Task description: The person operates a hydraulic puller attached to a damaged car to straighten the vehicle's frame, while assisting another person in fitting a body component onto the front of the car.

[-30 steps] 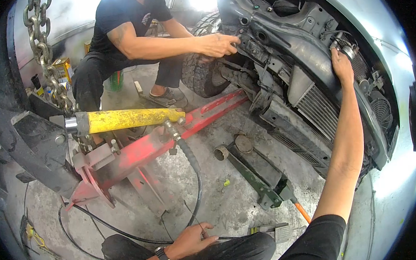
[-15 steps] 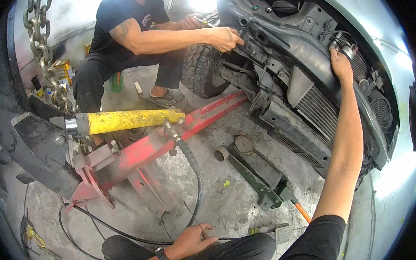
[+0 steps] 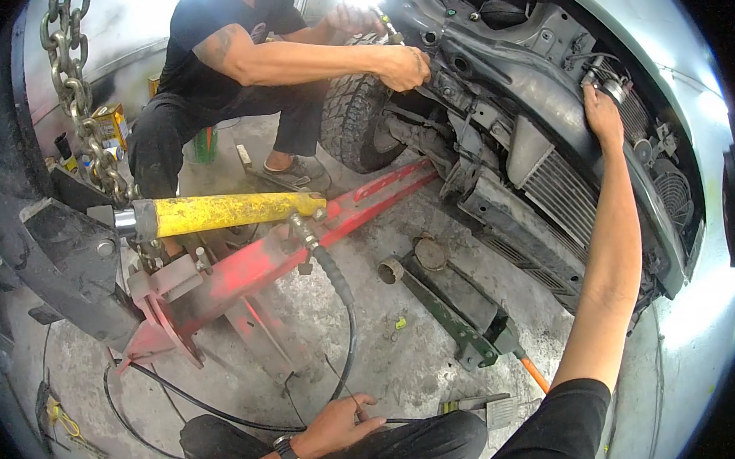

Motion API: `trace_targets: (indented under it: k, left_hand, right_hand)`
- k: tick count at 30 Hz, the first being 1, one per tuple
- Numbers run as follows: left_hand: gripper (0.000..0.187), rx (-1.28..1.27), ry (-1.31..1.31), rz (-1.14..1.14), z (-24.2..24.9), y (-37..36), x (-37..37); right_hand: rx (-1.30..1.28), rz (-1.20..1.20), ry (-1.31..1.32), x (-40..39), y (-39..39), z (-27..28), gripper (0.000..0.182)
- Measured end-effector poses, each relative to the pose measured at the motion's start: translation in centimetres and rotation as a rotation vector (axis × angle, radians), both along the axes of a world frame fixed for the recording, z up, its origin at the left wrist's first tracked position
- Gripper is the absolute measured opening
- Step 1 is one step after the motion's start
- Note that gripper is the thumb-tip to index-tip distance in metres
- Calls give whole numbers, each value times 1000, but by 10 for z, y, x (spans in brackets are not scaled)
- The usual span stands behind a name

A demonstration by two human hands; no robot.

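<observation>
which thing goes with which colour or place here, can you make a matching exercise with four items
1. left hand
2. right hand
3. cylinder
4. floor jack

A. yellow, with worn paint
B. low, by the person's leg, watch on its wrist
C. dark green, on the concrete floor
D. raised to the car's exposed front end

Pairs: 1-B, 2-D, 3-A, 4-C

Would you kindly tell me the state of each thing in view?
Left hand, open, relaxed
Right hand, against vehicle front end, fingers partly hidden
Hydraulic ram, nearly level
Hydraulic hose, connected to ram
Floor jack, lowered, saddle bare
Chain, hanging
Intercooler, exposed
</observation>
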State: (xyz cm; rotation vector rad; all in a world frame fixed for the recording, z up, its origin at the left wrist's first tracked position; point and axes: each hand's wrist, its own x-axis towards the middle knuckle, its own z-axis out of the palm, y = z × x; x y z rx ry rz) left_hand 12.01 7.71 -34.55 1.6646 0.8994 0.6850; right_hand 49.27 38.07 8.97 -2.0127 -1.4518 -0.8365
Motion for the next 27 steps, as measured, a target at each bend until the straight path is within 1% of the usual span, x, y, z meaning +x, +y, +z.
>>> trace_targets:
  k: [15, 18, 23, 25, 27]
  left_hand:
    - [48, -56, 2, -18, 8, 2, -4]
    - [47, 13, -13, 23, -9, 3, -1]
    - [46, -8, 86, 73, -3, 10, -11]
    - [47, 32, 104, 82, -1, 13, -10]
    - [47, 79, 123, 112, -1, 11, -8]
  right_hand:
    - [1, -3, 5, -4, -2, -1, 64]
    - [-15, -7, 7, -1, 0, 0, 65]
    - [-2, 15, 15, 0, 0, -1, 66]
    - [-21, -7, 7, 7, 4, 1, 67]
    - [-58, 14, -37, 38, 25, 9, 67]
